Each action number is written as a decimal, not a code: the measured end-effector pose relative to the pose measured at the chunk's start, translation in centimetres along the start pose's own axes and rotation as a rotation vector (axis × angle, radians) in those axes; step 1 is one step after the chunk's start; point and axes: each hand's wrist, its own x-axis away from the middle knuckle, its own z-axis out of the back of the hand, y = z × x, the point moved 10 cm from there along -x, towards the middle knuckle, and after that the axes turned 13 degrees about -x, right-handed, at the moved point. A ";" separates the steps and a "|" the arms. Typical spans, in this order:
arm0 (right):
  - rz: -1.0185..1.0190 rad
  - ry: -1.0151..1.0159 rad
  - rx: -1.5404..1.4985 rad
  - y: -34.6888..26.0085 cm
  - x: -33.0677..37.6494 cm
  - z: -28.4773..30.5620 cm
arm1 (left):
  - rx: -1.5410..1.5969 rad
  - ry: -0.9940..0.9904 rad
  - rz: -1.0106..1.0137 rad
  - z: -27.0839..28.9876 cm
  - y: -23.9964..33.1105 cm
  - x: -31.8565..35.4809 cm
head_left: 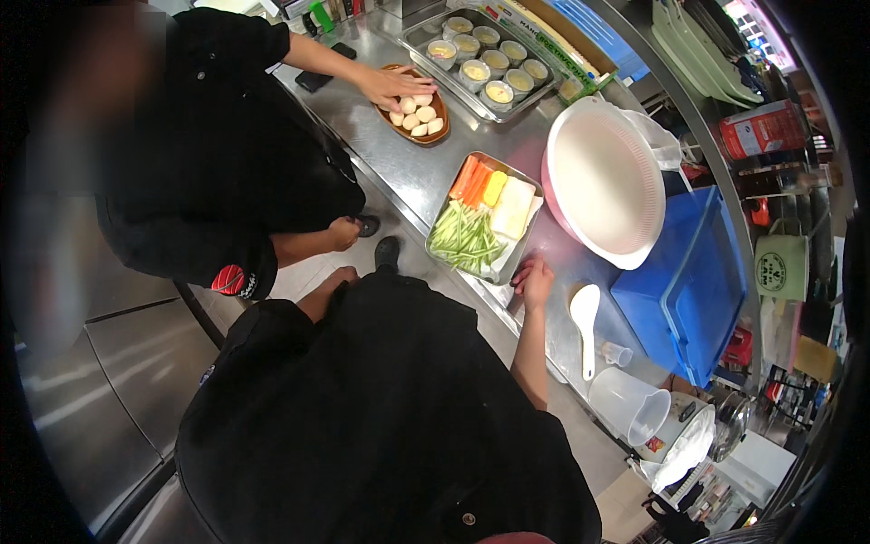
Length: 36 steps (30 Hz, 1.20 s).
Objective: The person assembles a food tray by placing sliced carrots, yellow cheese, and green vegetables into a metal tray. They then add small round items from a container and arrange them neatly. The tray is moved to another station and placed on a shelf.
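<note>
My right hand (pixel 535 279) rests at the counter's front edge, just right of a metal tray (pixel 497 277). Its fingers are loosely bent and apart, with nothing seen in them. In that tray lie green vegetable strips (pixel 464 238), orange sticks (pixel 471 181), a yellow piece (pixel 495 189) and pale slabs (pixel 513 208). My left hand (pixel 341 276) is down in front of my body, away from the counter; its fingers are mostly hidden. At the left, a co-worker's hand (pixel 399 86) lies over pale round pieces (pixel 420 116) in a brown oval dish (pixel 439 134).
A second metal tray (pixel 497 115) holds several small cups. Behind my right hand stand a pink-and-white colander (pixel 609 181) and a blue bin (pixel 680 290). A white rice paddle (pixel 585 317) and a clear plastic jug (pixel 628 403) are further right. The co-worker stands close on my left.
</note>
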 end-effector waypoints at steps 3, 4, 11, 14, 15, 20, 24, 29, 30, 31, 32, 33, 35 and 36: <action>-0.009 0.034 0.002 0.3 -0.3 0.3 | -0.010 -0.064 -0.267 -1.8 0.5 -1.0; -0.021 0.017 0.019 0.6 -0.4 0.1 | -0.026 -0.095 -0.260 -2.3 0.2 -1.3; -0.040 0.079 0.015 0.6 -0.4 0.9 | -0.186 -0.231 -0.286 -1.2 1.5 -2.5; -0.093 0.079 -0.006 0.5 -0.1 0.5 | -0.301 -0.264 -0.375 -0.7 2.4 -3.0; -0.046 0.058 -0.011 -0.1 0.0 0.2 | -0.256 -0.226 -0.338 -0.1 2.3 -3.4; -0.058 0.059 -0.071 0.5 -0.2 0.3 | -0.243 -0.366 -0.227 1.1 2.0 -3.7; -0.019 0.018 -0.035 0.5 -0.8 0.0 | -1.080 0.111 -0.412 10.2 4.2 -5.1; -0.012 0.031 -0.006 0.2 -0.9 -0.1 | -0.737 0.290 -0.258 14.3 4.9 -6.5; -0.062 0.064 0.015 0.6 -0.9 0.2 | -0.659 0.240 -0.275 12.9 4.7 -6.3; -0.028 0.055 -0.001 0.3 -0.8 0.1 | -0.504 0.087 -0.291 10.2 4.1 -5.9; 0.005 0.024 -0.011 -0.1 -0.8 -0.2 | -0.341 -0.081 -0.280 7.4 3.5 -5.7; -0.002 0.016 -0.016 0.0 -0.8 -0.3 | -0.208 -0.291 -0.238 4.1 2.5 -4.8; -0.005 0.003 -0.018 0.1 -0.8 -0.4 | -0.054 -0.368 -0.173 1.3 1.5 -4.0; -0.009 0.002 -0.014 0.1 -0.8 -0.3 | -0.069 -0.437 -0.166 0.1 1.2 -3.6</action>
